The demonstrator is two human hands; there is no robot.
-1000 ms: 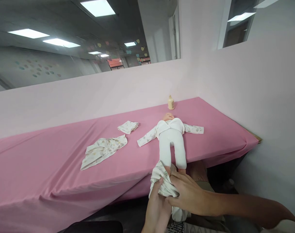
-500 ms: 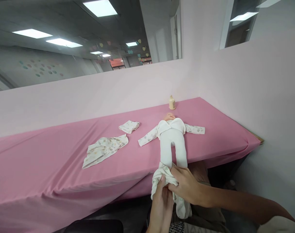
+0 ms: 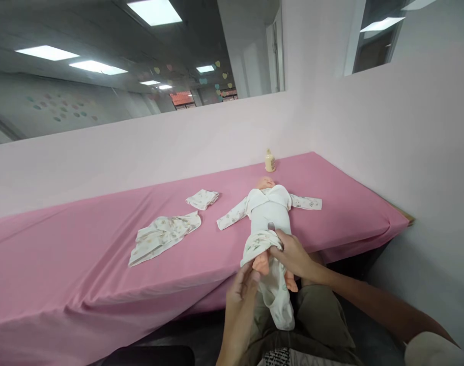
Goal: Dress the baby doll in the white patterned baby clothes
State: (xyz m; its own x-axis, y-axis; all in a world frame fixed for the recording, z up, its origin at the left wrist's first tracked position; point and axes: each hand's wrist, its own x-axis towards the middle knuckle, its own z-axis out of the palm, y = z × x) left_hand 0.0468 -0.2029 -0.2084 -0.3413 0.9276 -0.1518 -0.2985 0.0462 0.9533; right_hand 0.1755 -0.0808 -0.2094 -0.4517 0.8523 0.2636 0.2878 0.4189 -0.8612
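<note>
A baby doll (image 3: 269, 204) in a white printed top lies on its back on the pink table (image 3: 83, 264), head toward the wall, legs over the front edge. A pair of printed baby trousers (image 3: 272, 277) is bunched up around its thighs, with one bare foot poking out. My right hand (image 3: 291, 253) is closed on the trouser waistband at the doll's hips. My left hand (image 3: 242, 284) pinches the lower cloth beside the bare foot. An empty trouser leg hangs down over my lap.
A spread printed garment (image 3: 161, 236) and a small folded cloth (image 3: 202, 199) lie left of the doll. A small cream bottle (image 3: 269, 161) stands by the pink wall behind the doll's head. The table's right corner meets the side wall.
The trousers have been pulled from the doll's feet up to its thighs. Both hands moved up and away from me with the cloth. One foot now shows.
</note>
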